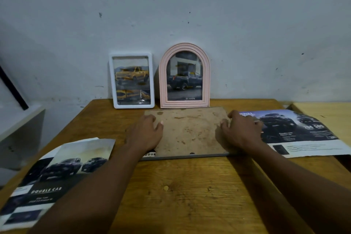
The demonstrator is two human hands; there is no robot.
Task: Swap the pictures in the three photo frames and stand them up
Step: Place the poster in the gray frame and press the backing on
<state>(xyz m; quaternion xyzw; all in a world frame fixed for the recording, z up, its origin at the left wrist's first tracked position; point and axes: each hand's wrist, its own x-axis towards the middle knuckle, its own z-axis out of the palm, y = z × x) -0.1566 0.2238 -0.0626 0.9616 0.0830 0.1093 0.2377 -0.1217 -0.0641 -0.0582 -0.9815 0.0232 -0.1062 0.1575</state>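
Observation:
A large frame (187, 133) lies face down in the middle of the wooden table (180, 195), its stained brown backing board facing up. A printed strip of a picture peeks out at its near left corner. My left hand (147, 134) rests on the board's left edge with fingers slightly bent. My right hand (241, 132) lies on the right edge, fingertips curled at the board's side. A white rectangular frame (132, 80) with a yellow truck picture and a pink arched frame (184, 76) with a dark truck picture stand against the wall.
A truck brochure sheet (49, 180) lies at the table's near left. Another dark printed sheet (296, 131) lies to the right, partly under my right hand. A white shelf (17, 125) stands left of the table, and a lighter table (326, 114) is at the right.

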